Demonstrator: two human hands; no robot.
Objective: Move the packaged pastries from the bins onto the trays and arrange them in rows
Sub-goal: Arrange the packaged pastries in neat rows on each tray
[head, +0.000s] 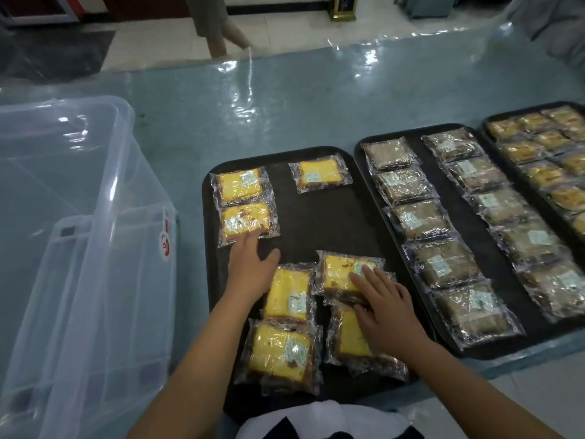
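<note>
1. Nearest the camera, two yellow cake packets lie at the near tray's (285,156) 6 o'clock edge: one at lower left (278,353), and one at lower right (351,340) that is partly under the right hand (389,315).
2. That right hand lies flat, fingers spread, holding nothing; its fingertips press a tilted packet (345,274) that overlaps the one below it. This packet's long axis runs roughly 9 to 3 o'clock.
3. At about 10 o'clock from it, the left hand (250,267) is open and flat, its fingertips touching the second packet of the left column (247,221). It grips nothing either.
4. Between the hands an upright packet (289,293) lies with its long axis 12 to 6.
5. Open room is the bare black middle of the tray, toward 12 o'clock from the right hand, below the lone packet (319,172). I judge the pressed packet should slide there, the right hand being nearer.
6. At 3 o'clock the neighbouring tray (421,134) is full of brown packets; at 9 o'clock the clear bin (104,172) looks empty.
</note>
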